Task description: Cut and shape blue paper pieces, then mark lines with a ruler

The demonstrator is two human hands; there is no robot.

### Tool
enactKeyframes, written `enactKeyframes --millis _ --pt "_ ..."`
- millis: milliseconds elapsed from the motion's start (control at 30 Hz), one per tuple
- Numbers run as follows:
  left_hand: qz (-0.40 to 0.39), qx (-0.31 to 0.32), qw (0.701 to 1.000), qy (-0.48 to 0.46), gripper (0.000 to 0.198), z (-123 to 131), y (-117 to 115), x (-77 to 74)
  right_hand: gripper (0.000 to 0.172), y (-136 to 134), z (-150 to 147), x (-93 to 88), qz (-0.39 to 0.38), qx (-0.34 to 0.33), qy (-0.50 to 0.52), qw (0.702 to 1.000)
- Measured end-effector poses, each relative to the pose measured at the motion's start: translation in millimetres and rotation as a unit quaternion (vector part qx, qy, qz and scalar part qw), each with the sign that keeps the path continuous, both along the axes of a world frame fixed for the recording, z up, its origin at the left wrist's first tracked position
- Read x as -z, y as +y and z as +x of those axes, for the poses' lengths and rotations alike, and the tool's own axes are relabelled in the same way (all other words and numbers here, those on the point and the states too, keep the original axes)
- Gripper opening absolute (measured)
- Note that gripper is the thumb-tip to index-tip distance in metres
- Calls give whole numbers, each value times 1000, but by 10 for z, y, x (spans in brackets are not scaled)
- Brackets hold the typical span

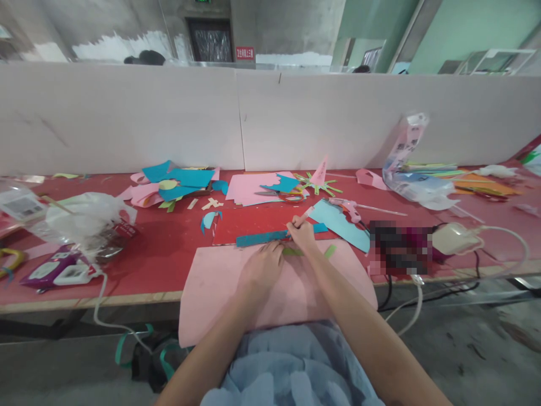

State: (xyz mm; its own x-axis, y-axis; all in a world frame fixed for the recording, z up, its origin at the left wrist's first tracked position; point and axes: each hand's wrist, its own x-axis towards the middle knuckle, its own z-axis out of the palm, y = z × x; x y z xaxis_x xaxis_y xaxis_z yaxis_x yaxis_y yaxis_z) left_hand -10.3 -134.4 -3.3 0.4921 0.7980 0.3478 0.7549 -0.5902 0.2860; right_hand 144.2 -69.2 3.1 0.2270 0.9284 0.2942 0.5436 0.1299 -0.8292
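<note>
My left hand [262, 265] lies palm down on a large pink sheet [215, 293] at the table's near edge, its fingers pressing a small green paper piece [291, 251] that peeks out beside it. My right hand [301, 231] is closed around a pink pencil [305, 216], its tip near a long blue paper strip [274, 235]. The strip lies on a red sheet [253, 223] just beyond the pink one. Another green scrap [330, 251] lies to the right of my right wrist.
The red table [160, 248] holds blue and pink paper cuttings [177, 183], scissors [287, 195], a glue gun [349, 207] and plastic bags [84, 217] at left. A white charger with cables [459, 238] sits at right. A white partition wall [169, 113] runs behind.
</note>
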Motion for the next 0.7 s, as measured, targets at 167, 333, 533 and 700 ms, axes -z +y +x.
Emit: enactKeyframes --millis 167,333,533,700 --pt "-2 -2 1000 -4 28 7 5 0 22 -21 0 -34 -9 11 42 999" --pt "-15 0 1000 -3 29 4 -13 -45 23 -8 9 -22 -7 12 15 1000" --pt "-16 4 1000 -2 30 3 -5 -32 22 6 20 -10 -12 23 33 999" --pt "-20 1 1000 1 30 7 -6 -37 21 5 23 -9 -15 19 40 999"
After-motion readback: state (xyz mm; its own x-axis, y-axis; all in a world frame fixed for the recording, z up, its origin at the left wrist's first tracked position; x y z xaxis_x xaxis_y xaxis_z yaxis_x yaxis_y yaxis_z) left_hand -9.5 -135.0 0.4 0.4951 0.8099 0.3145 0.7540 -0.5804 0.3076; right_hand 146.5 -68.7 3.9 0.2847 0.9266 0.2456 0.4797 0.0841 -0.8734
